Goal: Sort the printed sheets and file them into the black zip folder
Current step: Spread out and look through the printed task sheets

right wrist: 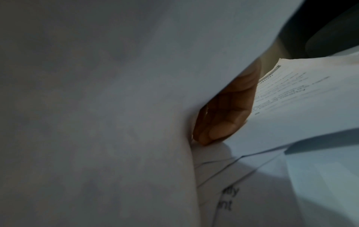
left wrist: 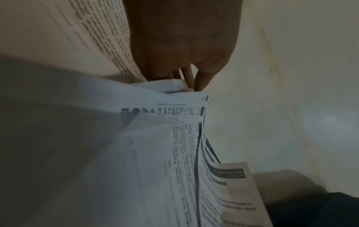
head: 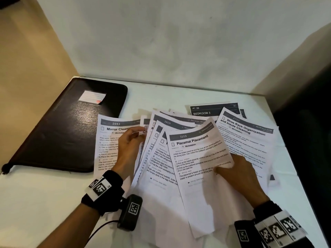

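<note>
At the lower right of the head view, the right hand [head: 240,174] has a pinching grip on the "Placemat Placement" sheet [head: 198,169]: thumb on the printed face near its right edge, fingers tucked behind, as the right wrist view shows with fingers [right wrist: 223,116] curled against the paper's back. Left of centre, the left hand [head: 129,145] has its own grip closed on the left edge of the fanned printed sheets [head: 161,153]; from its wrist camera the fingertips [left wrist: 200,81] pinch a few top corners together.

Outward from the hands, more pages lie spread on the white desk [head: 44,190]: "Mirror Cleaning" [head: 107,140] under the left hand, "Shoe Rack Organization" [head: 250,138] at the right, and a dark "BEDROOM 3" sheet [head: 213,110] behind them. The black zip folder [head: 68,133] lies shut at the upper left, its near corner just under the "Mirror Cleaning" page, with a small label [head: 92,97] on its cover.

My reading is that sorting is under way and nothing is filed yet. Next, I judge, the loose pages need gathering and squaring into one stack, then a free hand must unzip the folder.
</note>
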